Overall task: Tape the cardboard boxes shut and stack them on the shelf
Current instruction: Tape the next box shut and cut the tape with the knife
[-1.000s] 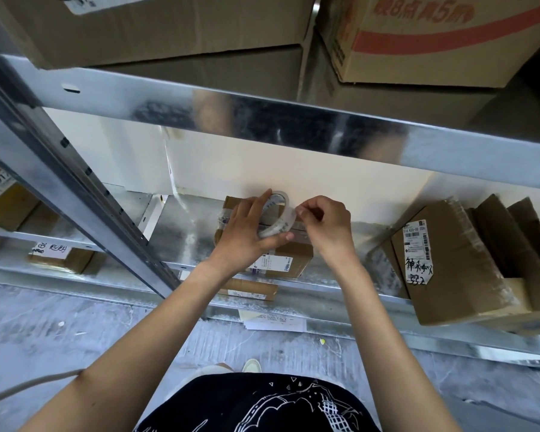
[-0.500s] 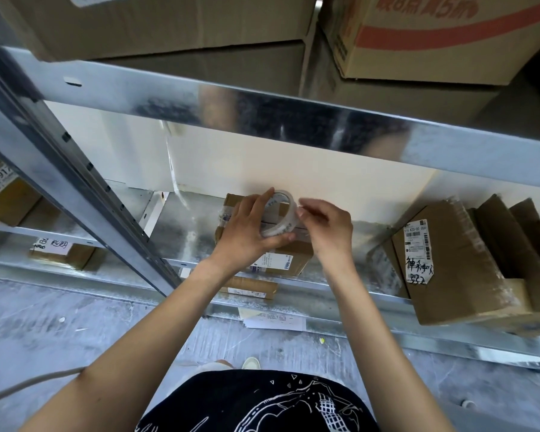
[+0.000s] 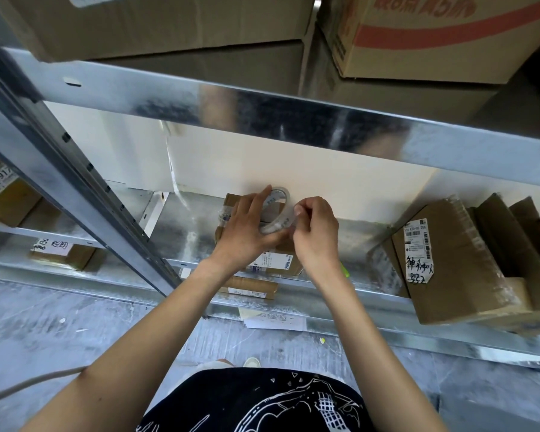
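A small brown cardboard box [image 3: 275,258] with a white label sits on the metal shelf [image 3: 184,235] in front of me, mostly hidden under my hands. My left hand [image 3: 247,227] grips a roll of clear tape [image 3: 278,213] held above the box. My right hand [image 3: 315,232] pinches at the roll's right edge with thumb and fingers closed, seemingly on the tape's loose end.
A larger labelled box [image 3: 449,263] leans at the right of the same shelf beside more cardboard. Big cartons [image 3: 434,39] fill the shelf above. A slanted steel upright [image 3: 75,182] stands left. A flat box [image 3: 250,288] and papers [image 3: 275,321] lie lower down.
My right hand has curled its fingers tighter against the roll's edge. The left hand and roll stay nearly in place above the box.
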`<state>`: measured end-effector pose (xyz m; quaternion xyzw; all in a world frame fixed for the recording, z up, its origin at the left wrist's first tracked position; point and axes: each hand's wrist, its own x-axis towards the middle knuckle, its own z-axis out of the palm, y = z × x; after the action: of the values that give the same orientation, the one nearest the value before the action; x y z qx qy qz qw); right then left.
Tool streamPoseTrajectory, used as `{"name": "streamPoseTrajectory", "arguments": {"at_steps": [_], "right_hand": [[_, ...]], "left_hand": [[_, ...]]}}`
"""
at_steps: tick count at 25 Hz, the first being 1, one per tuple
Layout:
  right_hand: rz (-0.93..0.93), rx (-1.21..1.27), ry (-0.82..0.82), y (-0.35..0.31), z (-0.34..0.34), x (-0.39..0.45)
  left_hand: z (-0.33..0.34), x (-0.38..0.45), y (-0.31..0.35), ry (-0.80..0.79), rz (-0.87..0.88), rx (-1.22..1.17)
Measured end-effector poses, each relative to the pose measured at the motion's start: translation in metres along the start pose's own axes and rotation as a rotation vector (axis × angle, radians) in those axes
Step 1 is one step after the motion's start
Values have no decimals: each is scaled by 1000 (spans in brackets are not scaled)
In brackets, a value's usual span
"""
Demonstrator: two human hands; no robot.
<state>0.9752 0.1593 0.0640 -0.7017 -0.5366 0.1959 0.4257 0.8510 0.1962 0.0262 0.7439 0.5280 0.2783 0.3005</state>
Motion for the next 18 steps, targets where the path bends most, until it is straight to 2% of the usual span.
{"name": "streamPoseTrajectory", "arguments": {"at_steps": [3,6,10,13,18], "right_hand": [[-62,126,-86,11,-5,-1],[80,341,-106,17,-8,1],[92,475,93,16,-6,3],[213,528,263,19,-7,7],[476,740,222,20,3,5]], "left_hand": [[-1,1,0,-12,-21,-19],[-1,2,0,-29,-25,-19],[-9,2,1,-93,-74,-80],[-11,2,-1,-66,-53,-168],[-15,-2,4,53,-91,-344]]}}
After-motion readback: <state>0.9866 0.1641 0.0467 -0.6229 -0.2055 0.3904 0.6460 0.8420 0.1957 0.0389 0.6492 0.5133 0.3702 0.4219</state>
